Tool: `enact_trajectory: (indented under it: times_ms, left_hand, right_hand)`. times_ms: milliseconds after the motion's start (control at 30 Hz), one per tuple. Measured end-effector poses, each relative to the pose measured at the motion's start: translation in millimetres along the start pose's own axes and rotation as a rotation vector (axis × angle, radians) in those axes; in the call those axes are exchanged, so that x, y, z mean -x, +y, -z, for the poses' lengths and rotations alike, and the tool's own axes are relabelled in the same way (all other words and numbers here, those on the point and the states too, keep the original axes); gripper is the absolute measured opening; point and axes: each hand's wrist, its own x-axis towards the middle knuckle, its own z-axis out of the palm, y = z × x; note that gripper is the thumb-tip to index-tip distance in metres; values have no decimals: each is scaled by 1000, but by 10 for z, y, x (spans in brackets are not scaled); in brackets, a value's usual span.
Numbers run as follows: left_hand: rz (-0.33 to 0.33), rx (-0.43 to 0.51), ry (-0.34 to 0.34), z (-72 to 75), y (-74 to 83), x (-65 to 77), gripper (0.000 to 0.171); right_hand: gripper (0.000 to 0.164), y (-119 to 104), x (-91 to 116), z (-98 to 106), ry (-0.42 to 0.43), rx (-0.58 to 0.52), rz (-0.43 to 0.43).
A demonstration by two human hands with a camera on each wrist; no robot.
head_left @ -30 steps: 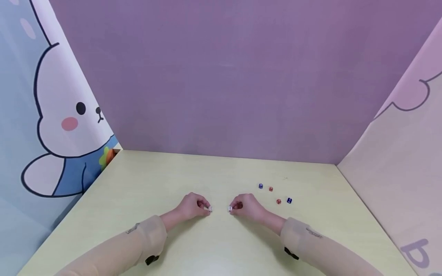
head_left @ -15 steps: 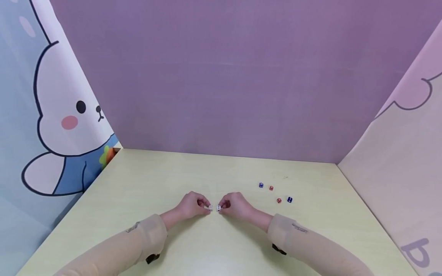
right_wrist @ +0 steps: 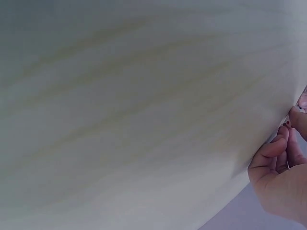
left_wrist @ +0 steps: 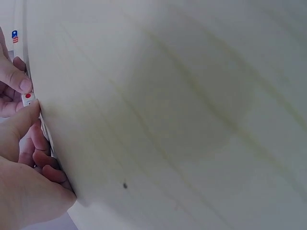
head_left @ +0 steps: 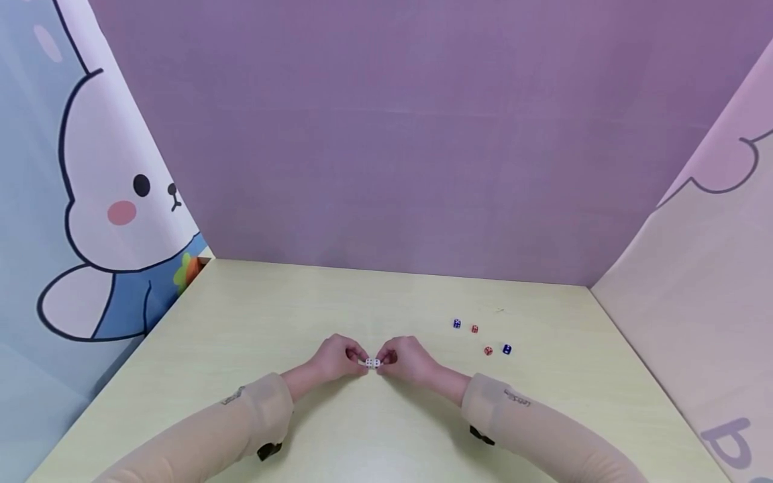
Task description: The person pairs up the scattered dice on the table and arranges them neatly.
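Two white dice sit side by side at the middle of the table. My left hand [head_left: 335, 357] pinches the left white die [head_left: 369, 363] between thumb and fingertips. From the other side, my right hand [head_left: 406, 359] pinches the right white die [head_left: 377, 363] the same way. In the head view the two dice stand right against each other. The left wrist view catches a white die [left_wrist: 29, 97] with a red spot between the fingertips of both hands. Much of each die is covered by fingers in the right wrist view.
Right of my right hand lie a blue die [head_left: 457, 323] and a red die [head_left: 474, 329] farther back, with another red die [head_left: 488, 351] and a blue die [head_left: 506, 349] nearer. A purple panel [head_left: 386, 147] rises behind the pale table [head_left: 272, 295].
My right hand has moved left with its white die, closing the gap to the other white die. The left hand has stayed in place, still holding its die.
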Motion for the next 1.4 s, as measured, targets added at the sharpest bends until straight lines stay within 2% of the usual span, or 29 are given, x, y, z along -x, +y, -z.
enact_trajectory:
  times_ms: [400, 567, 700, 900, 1033, 1267, 1400]
  left_hand:
    - [20, -10, 2, -4, -3, -24, 16]
    - [45, -12, 1, -20, -7, -30, 16]
    - [51, -15, 10, -21, -8, -24, 16]
    - [40, -6, 5, -25, -23, -14, 18]
    - [35, -8, 4, -29, -46, -18, 18]
    - [51, -10, 3, -27, -49, -20, 17]
    - [63, -9, 1, -25, -34, -19, 18]
  right_hand:
    - [18, 11, 31, 40, -2, -28, -19]
    - [26, 29, 149, 181, -2, -76, -61]
    - [25, 83, 263, 337, 22, -68, -78]
    - [24, 254, 438, 591, 75, -10, -106]
    - [23, 432, 502, 754, 140, 58, -130]
    - [22, 741, 484, 953, 253, 132, -213]
    - [22, 869, 446, 1000, 279, 140, -250]
